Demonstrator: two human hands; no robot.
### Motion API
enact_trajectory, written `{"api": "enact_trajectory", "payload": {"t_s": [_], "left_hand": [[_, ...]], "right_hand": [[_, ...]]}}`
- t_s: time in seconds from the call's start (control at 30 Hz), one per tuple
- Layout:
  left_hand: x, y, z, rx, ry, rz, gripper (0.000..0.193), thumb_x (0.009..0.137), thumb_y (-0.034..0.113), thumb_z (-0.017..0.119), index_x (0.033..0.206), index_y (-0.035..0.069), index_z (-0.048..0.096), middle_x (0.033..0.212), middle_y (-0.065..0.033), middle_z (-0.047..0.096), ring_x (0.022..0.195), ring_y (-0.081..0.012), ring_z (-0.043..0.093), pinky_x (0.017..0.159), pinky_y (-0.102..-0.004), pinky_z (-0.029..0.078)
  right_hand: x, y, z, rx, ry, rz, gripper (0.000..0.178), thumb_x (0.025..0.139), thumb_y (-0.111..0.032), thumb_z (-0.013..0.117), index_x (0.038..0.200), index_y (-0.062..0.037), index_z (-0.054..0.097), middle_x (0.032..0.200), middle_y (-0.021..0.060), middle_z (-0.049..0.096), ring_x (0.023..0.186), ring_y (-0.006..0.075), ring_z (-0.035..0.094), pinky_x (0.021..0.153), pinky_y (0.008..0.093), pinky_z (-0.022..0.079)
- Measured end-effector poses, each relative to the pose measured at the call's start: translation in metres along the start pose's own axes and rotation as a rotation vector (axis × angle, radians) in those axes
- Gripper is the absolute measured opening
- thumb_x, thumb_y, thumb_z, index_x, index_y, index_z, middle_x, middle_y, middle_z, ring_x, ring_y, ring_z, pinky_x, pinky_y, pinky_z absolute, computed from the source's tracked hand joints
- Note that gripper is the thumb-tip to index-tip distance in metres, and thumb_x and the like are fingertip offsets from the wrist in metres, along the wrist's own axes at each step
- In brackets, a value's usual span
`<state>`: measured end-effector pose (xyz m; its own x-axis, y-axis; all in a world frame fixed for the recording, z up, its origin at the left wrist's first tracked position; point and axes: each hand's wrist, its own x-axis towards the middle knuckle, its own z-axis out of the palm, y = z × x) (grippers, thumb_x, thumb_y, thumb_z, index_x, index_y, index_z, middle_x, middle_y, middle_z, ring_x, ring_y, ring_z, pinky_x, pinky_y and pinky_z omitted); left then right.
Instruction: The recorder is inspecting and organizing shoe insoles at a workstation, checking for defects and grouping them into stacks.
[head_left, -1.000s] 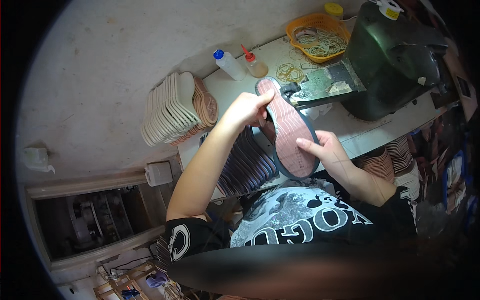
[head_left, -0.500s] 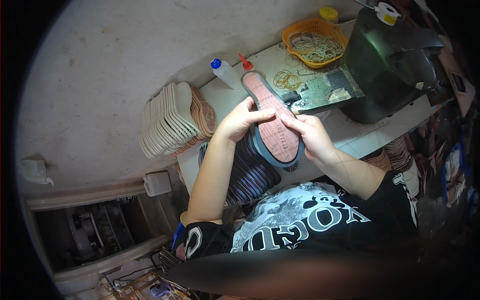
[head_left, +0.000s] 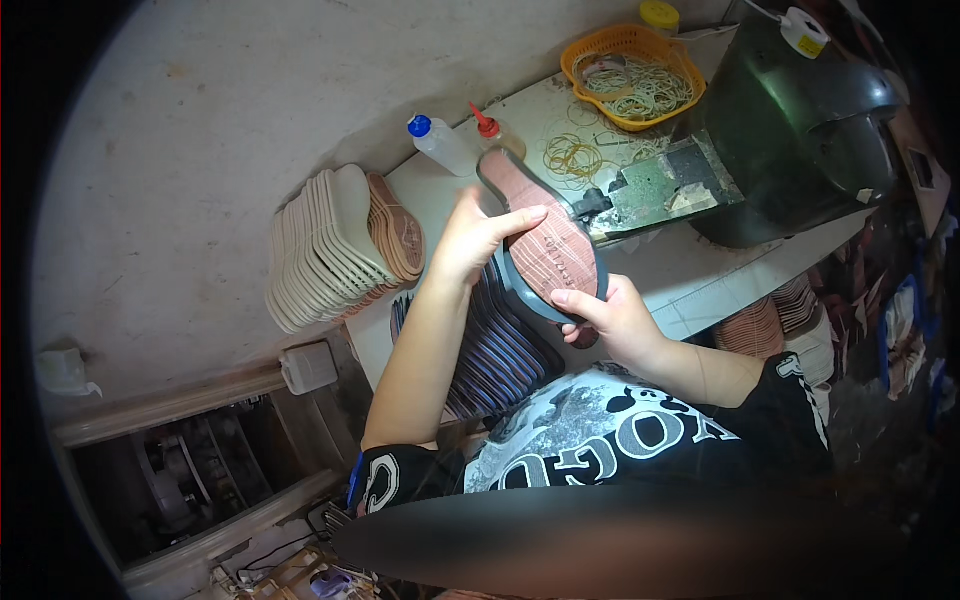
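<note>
A long shoe sole with a dark grey-blue rim and a pinkish-brown checked insole on top is tilted in front of me, its narrow end pointing away. The thumb of my left hand lies across its middle; the fingers beside its left edge are blurred, and any behind it are hidden. Around the wide near end, my right hand is closed, thumb on the insole and fingers underneath. Just below stands a row of dark blue soles, partly covered by the held one and my left forearm.
Cream soles and brown insoles stand in a row at the left. Beyond are a blue-capped bottle, a red-nozzled bottle, loose rubber bands and an orange basket. A green machine fills the right side of the table.
My right hand has slid from the sole's middle down to its wide near end. My left fingers have shifted out to the left while the thumb stays on the insole.
</note>
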<state>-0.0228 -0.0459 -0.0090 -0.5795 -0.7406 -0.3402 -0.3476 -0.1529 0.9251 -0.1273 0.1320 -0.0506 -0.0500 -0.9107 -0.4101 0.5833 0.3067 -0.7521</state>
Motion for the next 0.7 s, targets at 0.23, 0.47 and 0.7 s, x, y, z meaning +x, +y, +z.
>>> {"api": "enact_trajectory", "payload": {"t_s": [0.23,0.47,0.7], "left_hand": [[0.045,0.008,-0.037,0.393,-0.512,0.098,0.08,0.069,0.028,0.082,0.139,0.009,0.047,0.138,-0.0151,0.044,0.13,-0.025,0.04,0.109,-0.0339,0.029],[0.06,0.017,-0.045,0.538,-0.706,0.065,0.05,0.075,0.03,0.079,0.113,0.004,0.058,0.1,-0.0041,0.061,0.095,-0.0132,0.055,0.082,-0.0285,0.047],[0.035,0.021,-0.046,0.435,-0.59,-0.1,0.044,0.08,0.031,0.076,0.108,0.003,0.057,0.09,-0.0012,0.059,0.082,-0.0091,0.054,0.07,-0.026,0.047]], "right_hand": [[0.019,-0.005,0.008,0.202,0.036,-0.059,0.023,0.089,-0.023,0.065,0.096,-0.0009,0.066,0.078,0.005,0.066,0.058,0.0099,0.06,0.058,0.0236,0.052],[0.024,-0.011,0.006,0.222,0.12,-0.035,0.032,0.089,-0.027,0.065,0.1,0.0033,0.065,0.084,0.0106,0.069,0.063,0.0135,0.066,0.059,0.0242,0.056],[0.026,-0.018,0.005,0.196,0.117,0.02,0.042,0.09,-0.037,0.064,0.1,0.0038,0.065,0.084,0.0118,0.069,0.066,0.0156,0.068,0.06,0.0234,0.056]]}}
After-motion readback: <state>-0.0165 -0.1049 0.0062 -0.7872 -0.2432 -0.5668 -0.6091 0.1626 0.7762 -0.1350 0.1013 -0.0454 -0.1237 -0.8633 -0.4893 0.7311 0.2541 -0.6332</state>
